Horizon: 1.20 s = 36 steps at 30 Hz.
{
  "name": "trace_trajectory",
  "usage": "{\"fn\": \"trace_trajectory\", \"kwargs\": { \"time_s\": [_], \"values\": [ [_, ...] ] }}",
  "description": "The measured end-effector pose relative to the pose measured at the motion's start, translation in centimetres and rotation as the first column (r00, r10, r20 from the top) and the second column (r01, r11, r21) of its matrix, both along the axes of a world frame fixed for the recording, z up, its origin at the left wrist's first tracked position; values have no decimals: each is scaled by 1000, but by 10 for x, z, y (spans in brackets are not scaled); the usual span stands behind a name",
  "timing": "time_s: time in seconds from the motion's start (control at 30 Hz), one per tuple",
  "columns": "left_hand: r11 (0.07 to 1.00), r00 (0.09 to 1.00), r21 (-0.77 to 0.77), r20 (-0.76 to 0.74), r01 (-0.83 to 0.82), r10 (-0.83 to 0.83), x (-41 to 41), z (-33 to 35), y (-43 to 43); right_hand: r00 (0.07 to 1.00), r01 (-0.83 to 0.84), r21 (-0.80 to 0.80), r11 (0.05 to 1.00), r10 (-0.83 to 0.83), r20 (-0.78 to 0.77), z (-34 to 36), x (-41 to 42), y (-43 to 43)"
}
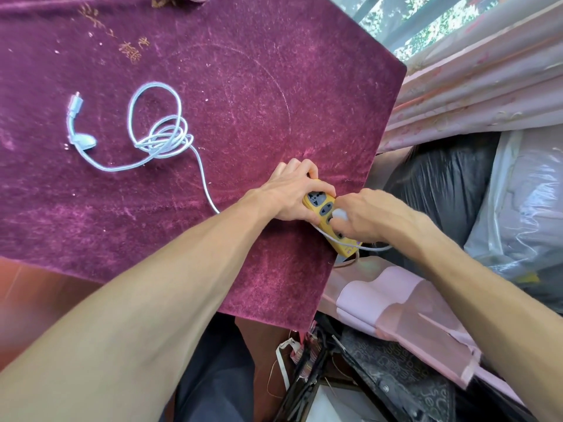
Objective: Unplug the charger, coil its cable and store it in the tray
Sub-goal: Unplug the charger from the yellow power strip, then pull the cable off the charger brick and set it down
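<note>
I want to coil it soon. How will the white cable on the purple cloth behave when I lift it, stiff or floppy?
Probably floppy: the white cable lies in loose, uneven loops on the purple cloth, so it should sag and may tangle where strands cross. It looks thin and likely light. The connector end may swing freely, while the far end stays anchored near the yellow power strip.

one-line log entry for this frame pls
phase: unplugging | left hand: holds yellow power strip down | right hand: grips white charger in strip | cable: loosely tangled on purple cloth | tray: not seen
</note>
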<state>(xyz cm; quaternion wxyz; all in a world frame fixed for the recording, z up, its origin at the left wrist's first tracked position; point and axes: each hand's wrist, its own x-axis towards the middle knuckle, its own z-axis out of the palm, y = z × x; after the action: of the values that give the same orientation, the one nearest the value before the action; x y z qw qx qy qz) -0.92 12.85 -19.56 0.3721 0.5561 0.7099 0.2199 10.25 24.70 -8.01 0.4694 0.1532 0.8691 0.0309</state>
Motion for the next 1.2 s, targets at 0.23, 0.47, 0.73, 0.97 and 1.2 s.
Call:
{"fn": "trace_trajectory", "kwargs": {
  "time_s": [0.23, 0.47, 0.73, 0.97, 1.2],
  "values": [
    [977, 981, -100, 6, -191, 192, 7, 105, -35, 702, 614, -315, 723, -683, -200, 93, 65, -51],
    [707, 493, -578, 513, -406, 703, 15, 290, -180, 263, 575, -719, 390, -920, -289, 227, 87, -168],
    [701, 325, -576, 626, -420, 709, 50, 408, -223, 218, 317, -821, 475, -879, -424, 291, 82, -237],
    [798, 492, -328, 651, -505, 578, 58, 413, -222, 195, 314, -817, 484, -875, -444, 295, 86, -230],
    [787, 479, -235, 684, -570, 551, 42, 421, -217, 229, 353, -767, 535, -845, -484, 298, 96, -209]
  ]
}}
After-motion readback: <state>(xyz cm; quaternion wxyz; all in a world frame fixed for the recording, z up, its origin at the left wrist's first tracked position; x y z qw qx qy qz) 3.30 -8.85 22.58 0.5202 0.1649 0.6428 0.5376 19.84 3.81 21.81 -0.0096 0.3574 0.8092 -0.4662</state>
